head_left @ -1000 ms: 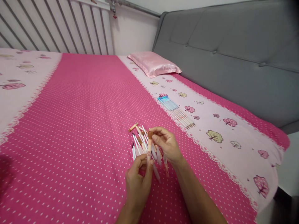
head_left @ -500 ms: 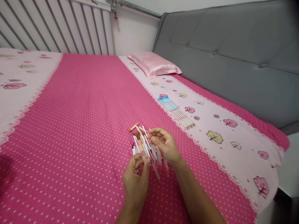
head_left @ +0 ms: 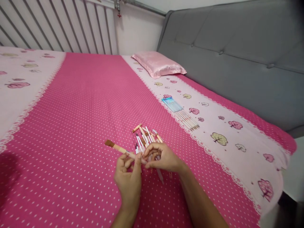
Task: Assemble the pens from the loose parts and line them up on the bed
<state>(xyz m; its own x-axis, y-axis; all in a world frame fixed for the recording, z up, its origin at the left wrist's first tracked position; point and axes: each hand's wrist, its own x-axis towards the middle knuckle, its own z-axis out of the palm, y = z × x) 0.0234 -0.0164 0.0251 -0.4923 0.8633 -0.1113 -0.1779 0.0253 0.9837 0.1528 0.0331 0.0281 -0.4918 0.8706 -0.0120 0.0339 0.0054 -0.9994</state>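
Observation:
A flat paintbrush (head_left: 121, 149) with brown bristles and a pale handle points up and left. My left hand (head_left: 129, 175) is closed around the middle of its handle. The thumb and fingers of my right hand (head_left: 163, 157) pinch the brush near the handle's other end. Behind and partly under my right hand lies a loose pile of slim brushes and pens (head_left: 147, 136), some with white shafts and dark tips. A short tan piece with brown ends (head_left: 136, 128) tops the pile.
On the pale tree-print strip lie a row of blue pens (head_left: 172, 104) and a row of pale, patterned pens (head_left: 187, 120). A pink satin pillow (head_left: 159, 64) rests by the grey headboard (head_left: 232, 63). The pink dotted bedspread (head_left: 78, 120) stretches left towards a white radiator (head_left: 57, 25).
The flat paintbrush has come out of the pile and swung to the left in my left hand. My right hand has moved down and left onto its handle.

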